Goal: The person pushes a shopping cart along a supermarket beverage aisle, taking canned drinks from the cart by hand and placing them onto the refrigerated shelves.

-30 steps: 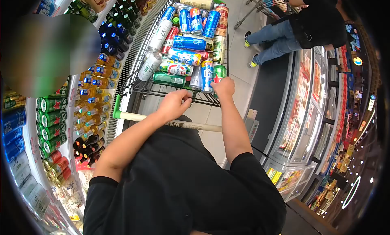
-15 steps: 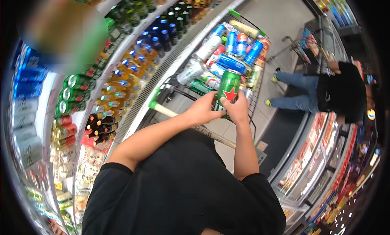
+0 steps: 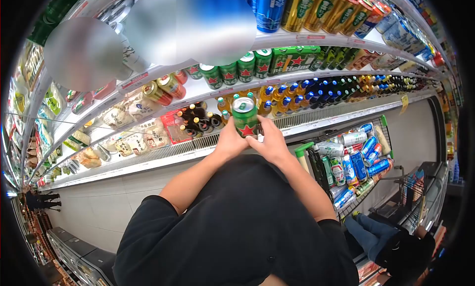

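A green beer can (image 3: 243, 119) with a red star is held upright in front of my chest, its silver top facing up. My left hand (image 3: 230, 139) wraps its left side, and my right hand (image 3: 269, 140) grips it from the right, thumb near the star. Just beyond the can are shelf rows of drinks: matching green cans (image 3: 228, 73) on the middle shelf and amber bottles with blue caps (image 3: 283, 99) on the lower one. To the right stands a shopping cart (image 3: 303, 150) loaded with several cans.
A refrigerated shelf unit with a slotted front edge (image 3: 316, 117) curves across the view. Grey floor (image 3: 99, 207) stretches to the left. At the lower right a person in a dark top (image 3: 403, 249) stands near another cart (image 3: 410, 187). Blurred patches cover the upper left.
My body has turned left, from the cart to face the shelves. Both hands still hold the green can, now in front of the shelf, and the cart sits off to my right.
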Motion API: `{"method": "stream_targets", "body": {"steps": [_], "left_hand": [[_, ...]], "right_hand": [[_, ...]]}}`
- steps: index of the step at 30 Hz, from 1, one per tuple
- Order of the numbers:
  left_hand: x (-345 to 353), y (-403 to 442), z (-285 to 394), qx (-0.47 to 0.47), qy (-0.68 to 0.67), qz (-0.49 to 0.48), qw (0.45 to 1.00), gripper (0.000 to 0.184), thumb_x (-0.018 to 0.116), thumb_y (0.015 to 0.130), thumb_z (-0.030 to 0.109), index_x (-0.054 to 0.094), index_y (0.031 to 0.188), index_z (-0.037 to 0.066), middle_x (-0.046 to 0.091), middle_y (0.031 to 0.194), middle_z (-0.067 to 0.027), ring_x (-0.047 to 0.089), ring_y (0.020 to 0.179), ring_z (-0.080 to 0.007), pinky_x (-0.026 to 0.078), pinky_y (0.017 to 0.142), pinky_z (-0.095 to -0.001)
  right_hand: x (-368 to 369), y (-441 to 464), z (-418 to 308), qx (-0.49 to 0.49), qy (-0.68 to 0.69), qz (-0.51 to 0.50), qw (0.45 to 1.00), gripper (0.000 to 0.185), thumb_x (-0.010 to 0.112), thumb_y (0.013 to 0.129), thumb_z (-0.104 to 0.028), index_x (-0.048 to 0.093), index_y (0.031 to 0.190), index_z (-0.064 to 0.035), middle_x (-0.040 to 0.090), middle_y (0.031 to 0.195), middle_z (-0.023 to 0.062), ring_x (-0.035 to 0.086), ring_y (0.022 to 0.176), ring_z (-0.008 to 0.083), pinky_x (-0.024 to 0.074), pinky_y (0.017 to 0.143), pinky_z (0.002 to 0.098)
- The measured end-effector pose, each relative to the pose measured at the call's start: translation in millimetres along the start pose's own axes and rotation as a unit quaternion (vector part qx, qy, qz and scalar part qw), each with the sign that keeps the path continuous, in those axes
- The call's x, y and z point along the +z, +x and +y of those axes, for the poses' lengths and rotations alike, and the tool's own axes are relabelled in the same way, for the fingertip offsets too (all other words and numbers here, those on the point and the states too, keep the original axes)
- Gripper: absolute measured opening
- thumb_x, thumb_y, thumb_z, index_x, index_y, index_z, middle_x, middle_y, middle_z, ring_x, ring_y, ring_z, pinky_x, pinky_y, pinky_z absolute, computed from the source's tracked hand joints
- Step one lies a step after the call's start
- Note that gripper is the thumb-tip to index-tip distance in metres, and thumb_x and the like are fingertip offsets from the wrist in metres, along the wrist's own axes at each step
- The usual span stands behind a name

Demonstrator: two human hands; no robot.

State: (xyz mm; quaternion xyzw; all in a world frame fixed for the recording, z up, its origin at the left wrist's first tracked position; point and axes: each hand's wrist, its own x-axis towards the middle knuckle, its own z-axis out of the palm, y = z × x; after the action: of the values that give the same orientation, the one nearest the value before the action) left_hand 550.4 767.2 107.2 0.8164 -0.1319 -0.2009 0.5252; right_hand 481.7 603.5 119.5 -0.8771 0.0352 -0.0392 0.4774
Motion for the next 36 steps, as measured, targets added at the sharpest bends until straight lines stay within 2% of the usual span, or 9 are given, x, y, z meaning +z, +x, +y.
{"method": "stream_targets", "body": {"steps": [3,7,10,13,15,18,28,35,36], "left_hand": [[-49.1,32.6,-64.3,-0.005,0.011,0.124,0.992,0.076,0.091,0.071,0.029,0.053,0.129,-0.001,0.072,0.117,-0.0212,0.072,0.11,-0.0319,0.055,0.097,-0.0413],[-104.6,68.6,-79.3,0.006,-0.046,0.208,0.977,0.063,0.089,0.074,0.013,0.056,0.125,-0.002,0.073,0.112,-0.0149,0.071,0.101,-0.0245,0.055,0.094,-0.0377],[-126.9,105.1,-92.6,0.081,-0.048,0.217,0.972,0.066,0.088,0.071,0.007,0.055,0.128,-0.003,0.069,0.12,-0.017,0.068,0.11,-0.0265,0.053,0.098,-0.0391],[-127.6,142.9,-123.4,0.074,-0.064,0.227,0.969,0.067,0.087,0.071,0.005,0.054,0.129,-0.004,0.068,0.124,-0.0175,0.067,0.114,-0.0273,0.051,0.101,-0.0394],[-125.3,158.1,-132.6,0.077,-0.072,0.214,0.971,0.069,0.087,0.071,0.004,0.052,0.131,-0.004,0.067,0.124,-0.0175,0.067,0.115,-0.0276,0.051,0.102,-0.0392],[-120.9,176.4,-142.5,0.11,-0.082,0.206,0.969,0.069,0.086,0.073,0.005,0.051,0.132,-0.003,0.068,0.122,-0.0167,0.067,0.113,-0.0263,0.051,0.101,-0.0377],[-141.4,189.3,-150.0,0.057,-0.125,0.097,0.986,0.067,0.085,0.077,0.003,0.05,0.134,-0.003,0.068,0.124,-0.0144,0.065,0.115,-0.023,0.05,0.102,-0.0352],[-149.2,188.5,-152.8,0.027,-0.094,0.076,0.992,0.071,0.09,0.073,0.003,0.052,0.134,-0.002,0.068,0.125,-0.0135,0.066,0.111,-0.0237,0.049,0.103,-0.037],[-152.2,199.9,-172.4,0.029,-0.102,0.051,0.993,0.069,0.089,0.074,0.002,0.053,0.132,-0.003,0.069,0.123,-0.0138,0.067,0.109,-0.0245,0.05,0.102,-0.0373]], "right_hand": [[36.6,20.6,1.5,-0.079,-0.044,-0.079,0.993,0.065,0.078,0.088,-0.026,0.055,0.141,0.0028,0.064,0.124,0.0207,0.066,0.113,0.0346,0.0531,0.097,0.0412],[58.1,19.9,-2.2,-0.017,-0.018,-0.171,0.985,0.055,0.078,0.09,-0.026,0.062,0.135,0.0015,0.068,0.12,0.0181,0.069,0.107,0.0307,0.0556,0.095,0.0403],[64.3,9.7,3.8,0.027,0.001,-0.162,0.986,0.053,0.078,0.09,-0.024,0.064,0.135,0.0011,0.07,0.117,0.0167,0.07,0.103,0.0286,0.0568,0.094,0.0398],[62.1,-1.3,10.4,0.084,0.017,-0.13,0.988,0.052,0.077,0.09,-0.023,0.064,0.136,0.0001,0.071,0.119,0.0169,0.071,0.103,0.0284,0.0566,0.094,0.0395],[58.7,-9.6,13.9,0.133,0.054,-0.1,0.985,0.053,0.077,0.09,-0.026,0.066,0.135,-0.0015,0.072,0.12,0.019,0.071,0.104,0.0316,0.0566,0.095,0.042],[54.0,-20.2,18.2,0.156,0.073,-0.065,0.983,0.051,0.077,0.09,-0.022,0.065,0.135,-0.0009,0.072,0.12,0.0182,0.071,0.104,0.0286,0.057,0.094,0.0397],[57.9,-54.8,33.8,0.26,0.18,0.013,0.949,0.05,0.077,0.09,-0.015,0.064,0.135,0.0018,0.071,0.119,0.0183,0.072,0.101,0.0242,0.0583,0.09,0.0359],[54.2,-60.1,38.0,0.231,0.133,0.043,0.963,0.049,0.077,0.091,-0.021,0.065,0.133,0.0023,0.074,0.114,0.0188,0.073,0.101,0.0256,0.059,0.09,0.038],[53.5,-63.0,40.5,0.221,0.125,0.035,0.967,0.048,0.075,0.093,-0.017,0.063,0.137,0.0013,0.073,0.12,0.019,0.072,0.103,0.0238,0.0582,0.093,0.0373]]}}
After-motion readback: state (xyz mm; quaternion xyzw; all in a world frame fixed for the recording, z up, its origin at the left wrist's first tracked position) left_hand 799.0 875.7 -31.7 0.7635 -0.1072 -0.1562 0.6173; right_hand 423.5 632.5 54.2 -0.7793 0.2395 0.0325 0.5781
